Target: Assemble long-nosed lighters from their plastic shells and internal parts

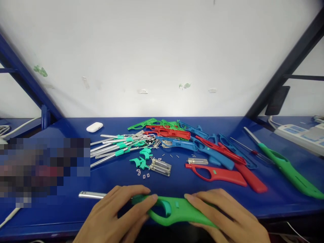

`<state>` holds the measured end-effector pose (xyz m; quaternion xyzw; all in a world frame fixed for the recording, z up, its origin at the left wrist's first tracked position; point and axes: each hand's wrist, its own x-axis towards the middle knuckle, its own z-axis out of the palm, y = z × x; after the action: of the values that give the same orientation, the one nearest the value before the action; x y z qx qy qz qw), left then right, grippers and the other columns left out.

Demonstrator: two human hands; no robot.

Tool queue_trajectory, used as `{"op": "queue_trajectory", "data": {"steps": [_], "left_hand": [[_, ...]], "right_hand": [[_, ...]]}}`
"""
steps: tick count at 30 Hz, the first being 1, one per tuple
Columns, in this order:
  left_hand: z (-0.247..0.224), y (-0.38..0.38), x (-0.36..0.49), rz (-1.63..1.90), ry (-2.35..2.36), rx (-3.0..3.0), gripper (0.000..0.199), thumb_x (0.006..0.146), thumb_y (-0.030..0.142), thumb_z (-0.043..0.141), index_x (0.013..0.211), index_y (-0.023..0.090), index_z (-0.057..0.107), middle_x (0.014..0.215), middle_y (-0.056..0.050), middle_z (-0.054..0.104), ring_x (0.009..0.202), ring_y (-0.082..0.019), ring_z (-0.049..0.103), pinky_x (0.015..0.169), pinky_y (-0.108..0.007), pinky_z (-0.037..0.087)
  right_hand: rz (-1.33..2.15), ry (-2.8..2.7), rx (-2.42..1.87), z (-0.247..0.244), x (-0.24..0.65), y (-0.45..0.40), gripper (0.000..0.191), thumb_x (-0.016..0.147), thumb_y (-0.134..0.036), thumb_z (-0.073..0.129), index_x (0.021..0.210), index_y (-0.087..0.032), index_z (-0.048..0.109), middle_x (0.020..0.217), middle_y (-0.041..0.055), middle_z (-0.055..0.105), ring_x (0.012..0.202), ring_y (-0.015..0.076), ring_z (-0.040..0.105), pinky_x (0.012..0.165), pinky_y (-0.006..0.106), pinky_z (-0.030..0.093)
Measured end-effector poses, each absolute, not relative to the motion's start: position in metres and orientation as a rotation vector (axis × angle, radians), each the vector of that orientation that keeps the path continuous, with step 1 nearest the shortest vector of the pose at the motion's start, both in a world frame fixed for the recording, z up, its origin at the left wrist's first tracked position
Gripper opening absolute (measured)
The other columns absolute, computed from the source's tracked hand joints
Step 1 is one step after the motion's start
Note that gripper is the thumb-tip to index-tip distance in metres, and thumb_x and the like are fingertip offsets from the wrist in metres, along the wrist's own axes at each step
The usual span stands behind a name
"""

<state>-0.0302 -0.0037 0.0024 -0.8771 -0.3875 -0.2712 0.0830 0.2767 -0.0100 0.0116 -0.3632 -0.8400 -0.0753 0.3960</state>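
A green long-necked lighter (177, 210) lies level between my hands at the table's front edge. My left hand (118, 216) is closed around its front end, by the trigger loop, and the metal tube (92, 195) sticks out to the left. A teal trigger (166, 208) shows inside the loop. My right hand (225, 216) grips the handle, thumb and fingers on either side. Just beyond are clear fuel tanks (160, 167), loose teal triggers (145, 153) and tiny pale clips (144, 176). A red lighter shell (225, 176) lies beyond my right hand.
Metal tubes with wires (108, 146) are heaped at left, green, red and blue shell halves (177, 143) at the back. A finished-looking green lighter (286, 165) and a screwdriver (255, 152) lie right. A white earphone case (94, 127) sits back left; a power strip (301, 136) stands far right.
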Motion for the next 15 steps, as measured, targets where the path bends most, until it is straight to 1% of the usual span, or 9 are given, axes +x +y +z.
{"op": "queue_trajectory", "data": {"steps": [2, 5, 8, 10, 12, 15], "left_hand": [[0.003, -0.002, -0.029, -0.779, -1.083, -2.660, 0.034, 0.106, 0.029, 0.055, 0.138, 0.037, 0.063, 0.129, -0.001, 0.073, 0.103, -0.014, 0.073, 0.094, -0.026, 0.060], [0.004, 0.004, -0.029, -0.740, -1.037, -2.694, 0.036, 0.103, 0.016, 0.052, 0.129, 0.036, 0.068, 0.127, -0.001, 0.074, 0.095, -0.013, 0.072, 0.087, -0.025, 0.060], [0.008, 0.010, -0.028, -0.782, -0.998, -2.698, 0.041, 0.098, 0.006, 0.048, 0.121, 0.032, 0.070, 0.122, -0.001, 0.076, 0.096, -0.012, 0.073, 0.085, -0.022, 0.060], [0.011, 0.012, -0.027, -0.830, -0.964, -2.684, 0.041, 0.098, 0.005, 0.047, 0.120, 0.030, 0.070, 0.115, -0.001, 0.078, 0.096, -0.012, 0.073, 0.085, -0.021, 0.059], [0.014, 0.011, -0.027, -0.845, -0.941, -2.676, 0.040, 0.098, 0.006, 0.047, 0.119, 0.030, 0.070, 0.110, 0.000, 0.078, 0.095, -0.012, 0.074, 0.084, -0.020, 0.059], [0.013, 0.010, -0.031, -0.789, -0.960, -2.674, 0.042, 0.097, 0.006, 0.048, 0.120, 0.033, 0.070, 0.114, 0.001, 0.078, 0.095, -0.012, 0.075, 0.086, -0.021, 0.060]], "right_hand": [[-0.216, -2.140, -0.941, 0.006, 0.277, -0.010, 0.028, 0.109, -0.024, 0.050, 0.122, -0.022, 0.075, 0.101, 0.0044, 0.080, 0.087, 0.0124, 0.078, 0.083, 0.018, 0.063], [-0.217, -2.174, -0.963, 0.000, 0.276, -0.007, 0.030, 0.110, -0.023, 0.048, 0.130, -0.022, 0.071, 0.107, 0.0053, 0.079, 0.092, 0.0126, 0.078, 0.083, 0.018, 0.063], [-0.312, -2.231, -1.022, 0.000, 0.275, -0.003, 0.033, 0.112, -0.030, 0.045, 0.133, -0.024, 0.069, 0.110, 0.0028, 0.081, 0.094, 0.0141, 0.079, 0.084, 0.023, 0.065], [-0.409, -2.259, -1.044, 0.002, 0.276, -0.002, 0.036, 0.113, -0.037, 0.043, 0.133, -0.025, 0.070, 0.112, 0.0011, 0.082, 0.096, 0.0163, 0.080, 0.085, 0.029, 0.066], [-0.460, -2.280, -1.052, 0.003, 0.277, -0.001, 0.039, 0.113, -0.041, 0.041, 0.133, -0.024, 0.070, 0.115, 0.0009, 0.082, 0.099, 0.0178, 0.080, 0.085, 0.031, 0.067], [-0.477, -2.319, -1.070, 0.005, 0.277, -0.003, 0.041, 0.111, -0.047, 0.045, 0.135, -0.025, 0.070, 0.120, 0.0010, 0.081, 0.102, 0.0198, 0.080, 0.085, 0.033, 0.067]]}}
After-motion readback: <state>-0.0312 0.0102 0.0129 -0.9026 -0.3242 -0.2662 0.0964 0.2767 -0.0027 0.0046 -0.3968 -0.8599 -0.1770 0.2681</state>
